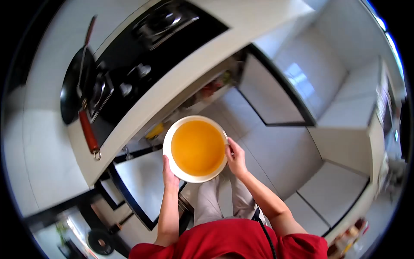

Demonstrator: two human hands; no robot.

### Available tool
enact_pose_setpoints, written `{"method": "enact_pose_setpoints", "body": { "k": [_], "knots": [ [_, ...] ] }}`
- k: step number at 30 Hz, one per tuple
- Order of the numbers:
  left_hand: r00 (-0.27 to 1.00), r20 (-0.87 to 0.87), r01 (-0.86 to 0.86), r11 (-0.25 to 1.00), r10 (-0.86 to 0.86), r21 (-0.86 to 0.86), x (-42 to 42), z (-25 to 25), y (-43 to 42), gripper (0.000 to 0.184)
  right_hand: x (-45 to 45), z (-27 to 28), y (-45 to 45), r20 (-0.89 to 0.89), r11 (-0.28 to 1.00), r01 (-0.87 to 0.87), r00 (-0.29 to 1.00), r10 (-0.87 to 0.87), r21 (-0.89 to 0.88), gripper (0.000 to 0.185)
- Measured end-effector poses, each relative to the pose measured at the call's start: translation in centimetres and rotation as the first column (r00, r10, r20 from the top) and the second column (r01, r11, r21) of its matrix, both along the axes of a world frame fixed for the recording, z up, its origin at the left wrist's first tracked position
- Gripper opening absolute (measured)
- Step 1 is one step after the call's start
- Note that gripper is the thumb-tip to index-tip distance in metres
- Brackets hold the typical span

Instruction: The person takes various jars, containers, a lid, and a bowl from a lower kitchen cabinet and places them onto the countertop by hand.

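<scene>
A white bowl (168,149) full of orange-yellow liquid (198,148) is held level in front of my body, above the floor. My left hand (170,175) grips its lower left side, with the thumb up along the outer wall. On the right side, my right hand (235,158) is closed on the rim, thumb and fingers pinching the edge. The fingers under the bowl are hidden. The liquid's surface looks smooth and stays inside the rim.
A black gas stove (172,52) is set in the pale counter (189,56). On its left burner sits a wok (71,93) with a red-brown handle (88,133). Below, cabinet doors (271,93) stand open, one at left (144,181). Tiled floor (276,151) lies between the counters.
</scene>
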State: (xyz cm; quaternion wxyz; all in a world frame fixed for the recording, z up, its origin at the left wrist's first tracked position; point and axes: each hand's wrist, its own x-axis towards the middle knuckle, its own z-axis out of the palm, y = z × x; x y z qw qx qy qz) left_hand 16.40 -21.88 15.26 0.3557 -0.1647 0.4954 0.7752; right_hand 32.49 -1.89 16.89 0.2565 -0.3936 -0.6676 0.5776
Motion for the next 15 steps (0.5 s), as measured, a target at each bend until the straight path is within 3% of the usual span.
{"method": "enact_pose_setpoints", "body": {
  "k": [2,3,7,9,15],
  "knots": [
    [0.995,0.003,0.101,0.995,-0.101,-0.008,2.5,3.2,1.1,0.056,4.0,2.5,-0.3,0.022,0.997,0.076,0.997,-0.076,0.031,0.029],
    [0.988,0.002,0.154,0.988,-0.154,0.028,3.6,4.6,1.6,0.056,5.7,2.4,-0.9,-0.017,0.979,0.14,0.99,-0.139,0.151,0.029],
    [0.947,-0.033,0.321,0.946,-0.319,0.053,6.6,10.4,4.2,0.053,11.5,7.5,-2.5,0.011,0.954,0.28,0.959,-0.283,0.106,0.029],
    [0.907,-0.068,0.42,0.904,-0.416,0.076,7.9,11.7,5.5,0.052,14.0,9.2,-3.0,-0.056,0.924,0.38,0.924,-0.377,0.052,0.029],
    [0.754,-0.116,0.656,0.746,-0.646,0.11,12.9,17.7,11.7,0.048,21.4,14.1,-3.0,-0.061,0.796,0.598,0.801,-0.595,0.093,0.03]
  ]
}}
